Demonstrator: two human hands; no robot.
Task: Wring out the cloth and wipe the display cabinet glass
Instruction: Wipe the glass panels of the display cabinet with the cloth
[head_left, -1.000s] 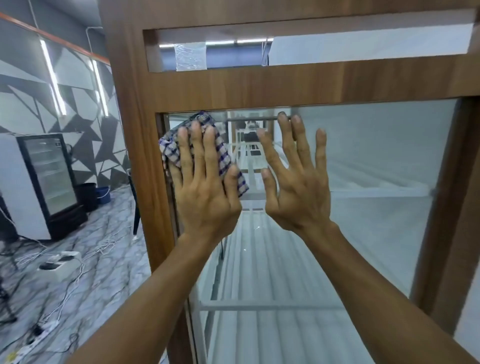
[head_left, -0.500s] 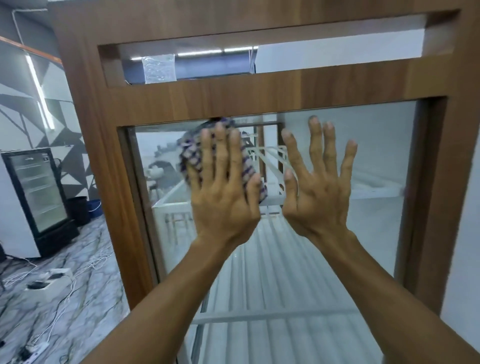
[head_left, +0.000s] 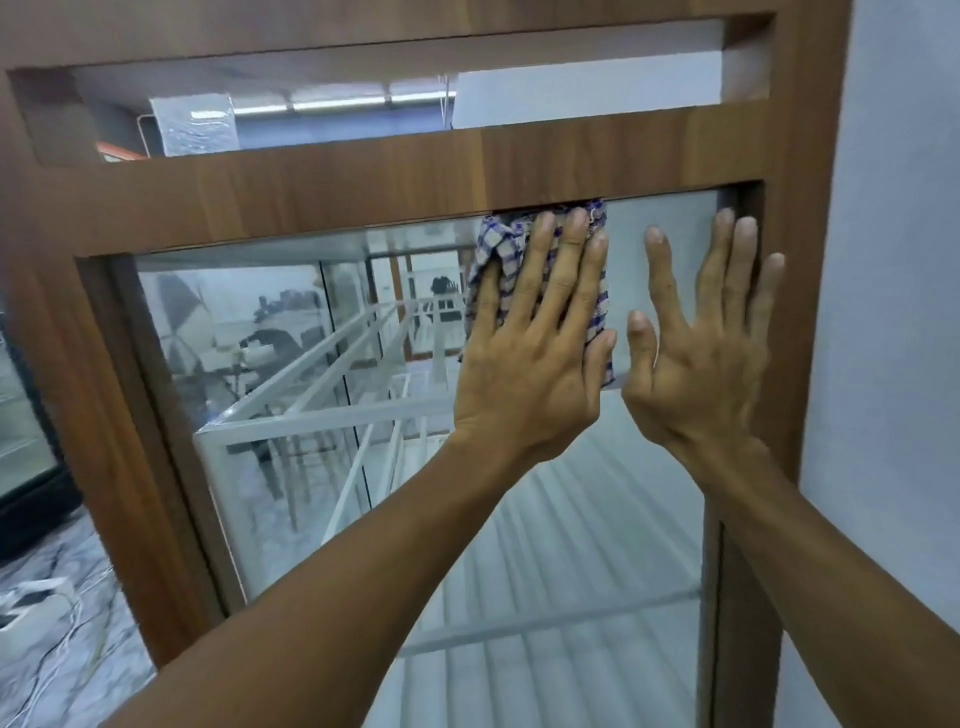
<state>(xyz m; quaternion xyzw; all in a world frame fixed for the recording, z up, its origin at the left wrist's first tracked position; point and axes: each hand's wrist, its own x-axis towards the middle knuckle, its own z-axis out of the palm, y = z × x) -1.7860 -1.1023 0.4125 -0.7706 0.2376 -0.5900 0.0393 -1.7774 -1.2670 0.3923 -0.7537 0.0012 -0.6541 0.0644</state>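
Cloth (head_left: 496, 244) pressed to cabinet glass (head_left: 291, 374) just under the wooden frame (head_left: 363, 182) by left hand (head_left: 530, 374), fingers straight, right hand (head_left: 696, 374) spread wide beside, holding nothing.

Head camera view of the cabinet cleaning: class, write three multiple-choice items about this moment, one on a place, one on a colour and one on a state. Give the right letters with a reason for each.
1. Where on the glass is the cloth?
A) lower left corner
B) top edge, toward the right side
C) bottom middle

2. What colours are the cloth's checks?
A) red and yellow
B) blue and white
C) green and black

3. How is the right hand?
A) clenched in a fist
B) gripping the cloth
C) open, fingers straight and spread

Answers:
1 B: the cloth meets the upper wooden frame, pressed under the left hand.
2 B: blue lines cross pale fabric.
3 C: its fingers are straight and hold nothing.
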